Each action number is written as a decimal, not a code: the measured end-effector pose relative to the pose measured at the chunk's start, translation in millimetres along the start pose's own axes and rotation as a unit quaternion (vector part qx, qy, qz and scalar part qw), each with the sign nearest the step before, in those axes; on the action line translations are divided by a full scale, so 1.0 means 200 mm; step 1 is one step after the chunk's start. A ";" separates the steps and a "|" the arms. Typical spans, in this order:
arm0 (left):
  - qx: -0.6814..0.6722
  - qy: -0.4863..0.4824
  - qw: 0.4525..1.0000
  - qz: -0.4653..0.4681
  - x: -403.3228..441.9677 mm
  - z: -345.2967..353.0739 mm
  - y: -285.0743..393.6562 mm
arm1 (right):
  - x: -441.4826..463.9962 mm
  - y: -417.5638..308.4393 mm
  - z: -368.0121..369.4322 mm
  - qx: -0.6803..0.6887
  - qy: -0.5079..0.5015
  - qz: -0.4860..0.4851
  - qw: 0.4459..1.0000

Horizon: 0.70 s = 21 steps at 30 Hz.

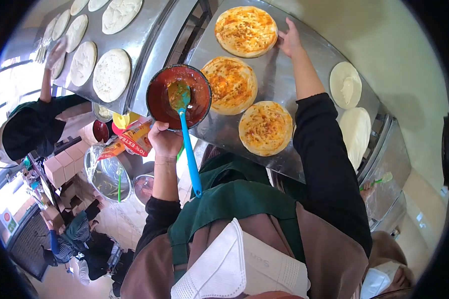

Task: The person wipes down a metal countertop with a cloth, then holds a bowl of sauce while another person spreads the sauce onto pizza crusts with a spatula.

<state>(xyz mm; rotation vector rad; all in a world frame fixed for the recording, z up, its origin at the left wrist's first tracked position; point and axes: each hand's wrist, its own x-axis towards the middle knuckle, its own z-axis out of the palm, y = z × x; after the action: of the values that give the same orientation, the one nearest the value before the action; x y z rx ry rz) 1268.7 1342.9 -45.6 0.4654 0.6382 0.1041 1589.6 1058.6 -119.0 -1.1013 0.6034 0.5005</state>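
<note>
My left hand (165,140) grips a dark-rimmed red bowl (157,102) from below. A blue-handled spoon (189,149) rests in the bowl, its head smeared with sauce and its handle hanging over the rim towards me. My right hand (290,41) has its fingers apart beside the right edge of the farthest sauce-topped flatbread (246,31) on the metal table (279,79). Two more topped flatbreads lie nearer, one by the bowl (229,85) and one closest to me (266,128).
Plain dough rounds (345,84) lie at the right. At the upper left, a co-worker's hand (56,54) is over another metal table (139,45) with several dough rounds. Large metal bowls (107,187) stand lower left. Another person's hand (367,191) is at the lower right.
</note>
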 end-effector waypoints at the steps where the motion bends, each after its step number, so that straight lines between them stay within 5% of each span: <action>1: 0.000 0.004 1.000 0.003 0.00 0.01 0.00 | -0.06 -0.01 0.02 -0.089 -0.013 0.022 0.996; 2: 0.000 0.009 1.000 0.003 -0.01 0.02 0.00 | -0.06 0.00 0.01 -0.090 -0.014 0.027 0.996; 5: 0.055 0.020 0.998 -0.012 -0.02 0.08 0.00 | 0.26 0.10 -0.11 -0.355 0.184 -0.247 0.883; 6: 0.030 0.038 0.999 -0.016 0.00 0.07 -0.01 | 0.09 0.09 -0.03 -0.357 0.176 -0.243 0.884; 8: 0.033 -0.002 0.999 -0.037 0.03 0.07 -0.02 | -0.33 0.04 0.08 -0.295 0.001 -0.130 0.947; 10: 0.024 0.004 0.999 -0.037 0.05 0.09 -0.03 | -0.51 0.14 0.13 -0.282 -0.029 -0.109 0.953; 14: 0.005 -0.058 0.996 -0.067 0.15 0.00 -0.04 | -0.87 0.34 0.22 -0.306 -0.100 -0.033 0.946; 21: 0.079 -0.065 0.994 0.041 0.25 0.00 -0.06 | -1.23 0.62 0.39 -0.345 -0.207 0.033 0.915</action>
<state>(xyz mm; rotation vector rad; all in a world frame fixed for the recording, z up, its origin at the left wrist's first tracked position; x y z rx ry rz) 1307.9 1343.1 -77.4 0.6457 0.5013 0.1017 1342.4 1157.9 -11.2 -1.5801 0.0714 1.0239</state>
